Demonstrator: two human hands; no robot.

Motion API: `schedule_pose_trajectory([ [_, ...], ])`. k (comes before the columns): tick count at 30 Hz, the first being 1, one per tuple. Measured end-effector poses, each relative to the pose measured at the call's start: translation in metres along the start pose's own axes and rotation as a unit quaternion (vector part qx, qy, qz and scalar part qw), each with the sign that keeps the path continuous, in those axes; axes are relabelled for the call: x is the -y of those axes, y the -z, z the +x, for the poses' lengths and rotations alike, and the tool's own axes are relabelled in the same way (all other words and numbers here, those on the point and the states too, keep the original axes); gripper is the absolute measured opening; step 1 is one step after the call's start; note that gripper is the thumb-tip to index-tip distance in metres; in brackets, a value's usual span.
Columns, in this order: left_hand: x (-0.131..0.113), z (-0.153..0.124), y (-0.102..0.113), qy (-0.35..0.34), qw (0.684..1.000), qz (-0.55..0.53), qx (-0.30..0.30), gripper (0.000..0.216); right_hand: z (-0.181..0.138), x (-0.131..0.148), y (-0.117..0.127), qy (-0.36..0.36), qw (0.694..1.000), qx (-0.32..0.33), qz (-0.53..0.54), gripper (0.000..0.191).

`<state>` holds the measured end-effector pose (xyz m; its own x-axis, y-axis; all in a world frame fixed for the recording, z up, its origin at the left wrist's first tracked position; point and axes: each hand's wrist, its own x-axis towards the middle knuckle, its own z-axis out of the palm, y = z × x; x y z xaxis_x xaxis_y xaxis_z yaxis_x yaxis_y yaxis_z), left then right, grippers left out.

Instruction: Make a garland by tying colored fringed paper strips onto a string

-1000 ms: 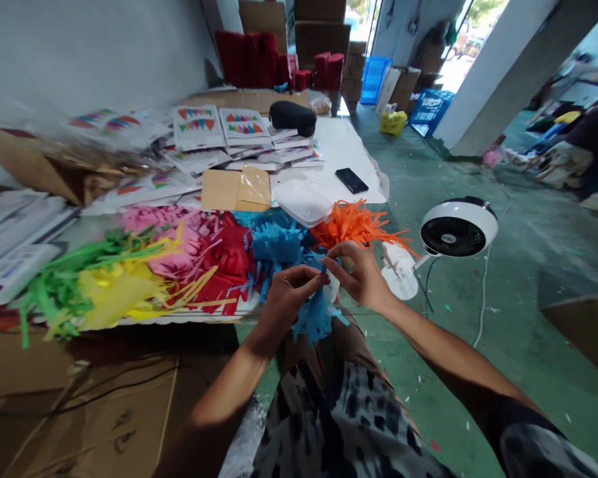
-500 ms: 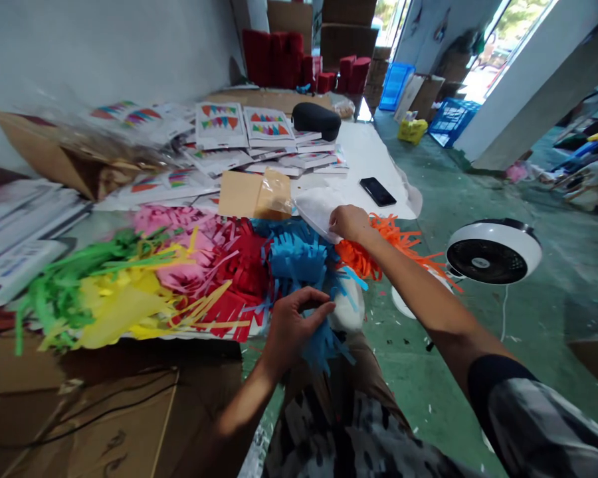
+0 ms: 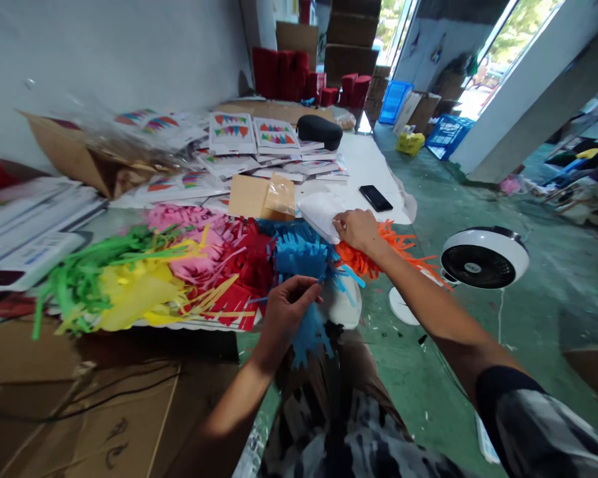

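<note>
My left hand [image 3: 288, 309] is closed on a blue fringed paper piece [image 3: 307, 335] that hangs over my lap near the table edge. My right hand [image 3: 357, 229] reaches forward and pinches the edge of a stack of clear white plastic bags [image 3: 319, 209] on the table, just above a pile of orange fringed paper [image 3: 379, 255]. Between the hands lies a heap of blue fringed paper [image 3: 299, 253]. Red [image 3: 246, 265], pink [image 3: 189, 222], yellow [image 3: 139, 292] and green [image 3: 84, 275] fringe piles spread to the left.
Printed banner packets [image 3: 252, 136], a brown envelope [image 3: 254, 197], a black pouch [image 3: 319, 129] and a phone [image 3: 375, 198] lie further back on the table. A white fan [image 3: 484, 257] stands on the green floor at right. Cardboard [image 3: 80, 405] lies at lower left.
My right hand left the blue piece, reached forward to the white plastic bags and now pinches their edge. My left hand kept the blue piece and closed tighter on it.
</note>
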<state>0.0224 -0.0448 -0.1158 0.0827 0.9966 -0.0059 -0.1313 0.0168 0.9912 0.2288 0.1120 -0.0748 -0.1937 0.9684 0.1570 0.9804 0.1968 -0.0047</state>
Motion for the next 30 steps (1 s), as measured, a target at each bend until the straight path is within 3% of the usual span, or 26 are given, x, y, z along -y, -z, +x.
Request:
schedule_pose_trajectory([
  [4, -0.006, -0.004, 0.001, -0.032, 0.999, 0.01, -0.028, 0.026, -0.05, 0.011, 0.014, 0.119, 0.986, -0.046, 0.104, 0.036],
  [7, -0.011, -0.009, 0.0, -0.067, 0.996, 0.044, -0.032, 0.023, -0.097, 0.017, 0.027, 0.24, 0.944, -0.048, 0.221, 0.03],
  [9, -0.014, -0.014, -0.002, -0.113, 0.99, 0.085, -0.026, 0.02, -0.122, 0.018, 0.039, 0.283, 0.922, -0.033, 0.261, 0.026],
  [14, -0.024, -0.027, -0.011, -0.229, 0.955, 0.185, 0.023, 0.012, -0.156, 0.012, 0.065, 0.307, 0.912, 0.017, 0.273, 0.026],
  [22, -0.037, -0.041, -0.018, -0.3, 0.906, 0.279, 0.109, 0.009, -0.181, 0.004, 0.079, 0.321, 0.905, 0.042, 0.275, 0.021],
  [27, -0.043, -0.049, -0.019, -0.355, 0.855, 0.357, 0.127, 0.01, -0.192, 0.005, 0.082, 0.336, 0.909, 0.025, 0.246, 0.024],
  [30, -0.046, -0.053, -0.021, -0.358, 0.839, 0.385, 0.137, 0.01, -0.197, 0.006, 0.082, 0.336, 0.912, 0.013, 0.234, 0.024],
])
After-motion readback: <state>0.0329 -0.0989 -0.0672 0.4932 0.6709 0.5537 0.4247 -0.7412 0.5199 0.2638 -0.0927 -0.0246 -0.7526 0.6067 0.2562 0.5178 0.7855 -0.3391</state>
